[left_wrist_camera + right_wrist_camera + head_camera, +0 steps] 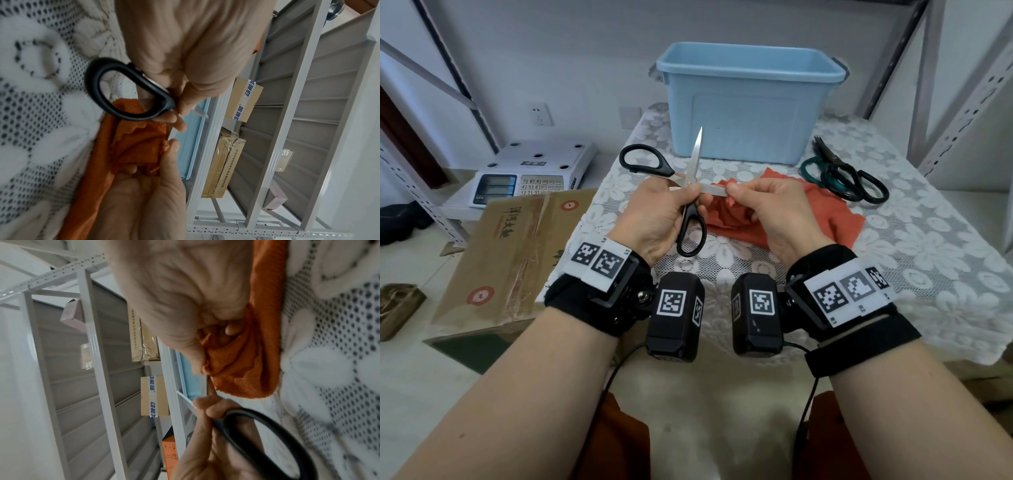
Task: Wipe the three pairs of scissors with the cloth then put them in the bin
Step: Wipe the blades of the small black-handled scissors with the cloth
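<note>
My left hand grips black-handled scissors near the pivot, blades spread wide above the table. One blade points up toward the light blue bin; the other lies sideways toward my right hand. That hand pinches the orange cloth around the sideways blade. The left wrist view shows one black handle loop and the cloth; the right wrist view shows the cloth bunched in my fingers and a handle loop. Two more pairs of scissors, green- and black-handled, lie right of the bin.
A white lace tablecloth covers the table. Left of the table sit a cardboard box and an electronic scale. Metal shelving uprights rise at the right, with boxes on shelves.
</note>
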